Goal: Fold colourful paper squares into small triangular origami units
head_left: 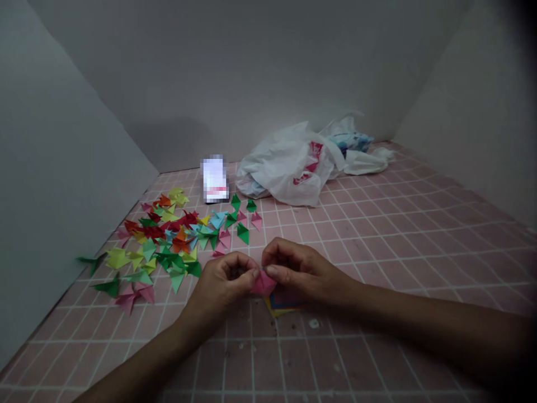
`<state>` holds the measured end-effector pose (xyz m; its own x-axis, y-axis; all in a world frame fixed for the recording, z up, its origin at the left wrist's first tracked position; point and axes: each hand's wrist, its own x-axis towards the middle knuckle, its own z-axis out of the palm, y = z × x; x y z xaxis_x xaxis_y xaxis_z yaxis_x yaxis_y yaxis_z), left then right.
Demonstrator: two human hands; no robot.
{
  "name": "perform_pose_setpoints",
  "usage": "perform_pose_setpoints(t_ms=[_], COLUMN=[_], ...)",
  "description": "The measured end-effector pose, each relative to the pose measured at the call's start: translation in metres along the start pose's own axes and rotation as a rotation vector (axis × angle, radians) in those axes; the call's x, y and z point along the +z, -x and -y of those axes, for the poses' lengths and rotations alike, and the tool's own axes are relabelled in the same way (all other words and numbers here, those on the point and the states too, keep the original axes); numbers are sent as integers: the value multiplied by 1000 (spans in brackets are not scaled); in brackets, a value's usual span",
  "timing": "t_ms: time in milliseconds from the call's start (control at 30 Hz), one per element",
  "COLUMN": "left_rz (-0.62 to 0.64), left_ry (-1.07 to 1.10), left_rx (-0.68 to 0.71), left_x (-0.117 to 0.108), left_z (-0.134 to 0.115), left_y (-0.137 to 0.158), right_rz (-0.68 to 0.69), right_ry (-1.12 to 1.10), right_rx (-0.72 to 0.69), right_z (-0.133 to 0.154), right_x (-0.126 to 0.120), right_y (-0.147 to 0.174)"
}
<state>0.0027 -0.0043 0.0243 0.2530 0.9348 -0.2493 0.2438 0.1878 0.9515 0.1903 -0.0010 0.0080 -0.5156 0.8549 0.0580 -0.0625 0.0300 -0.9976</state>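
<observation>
A small folded piece of pink paper (pixel 264 284) is pinched between both hands, low over the surface. My left hand (pixel 226 278) grips its left side with thumb and curled fingers. From the right, my right hand (pixel 300 268) holds its upper right part the same way. Fingertips cover some of the folds. Partly under the right hand lie flat paper sheets (pixel 279 312), with yellow and blue edges showing. Left of the hands spreads a heap of folded paper cranes (pixel 170 260) in green, red, yellow, pink, orange and light blue.
A lit phone (pixel 215 179) stands behind the cranes, its screen blurred. White plastic bags (pixel 289 162) with red print lie at the back, beside a blue patterned packet (pixel 352 142). Pale walls enclose the pink checked cloth (pixel 419 240). A small whitish scrap (pixel 314 323) lies near the right hand.
</observation>
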Motion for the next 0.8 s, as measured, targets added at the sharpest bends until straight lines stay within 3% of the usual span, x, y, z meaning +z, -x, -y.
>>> perform_pose_setpoints(t_ms=[333, 633, 800], left_rz=[-5, 14, -21], left_ry=[-43, -22, -13], left_rx=[44, 29, 26], left_x=[3, 3, 2], left_z=[-2, -2, 0], left_y=[2, 2, 0], right_rz=[-21, -45, -13], right_ry=[30, 166, 55], right_rx=[205, 145, 37], right_z=[-3, -1, 1], right_x=[1, 2, 1], right_y=[-1, 0, 0])
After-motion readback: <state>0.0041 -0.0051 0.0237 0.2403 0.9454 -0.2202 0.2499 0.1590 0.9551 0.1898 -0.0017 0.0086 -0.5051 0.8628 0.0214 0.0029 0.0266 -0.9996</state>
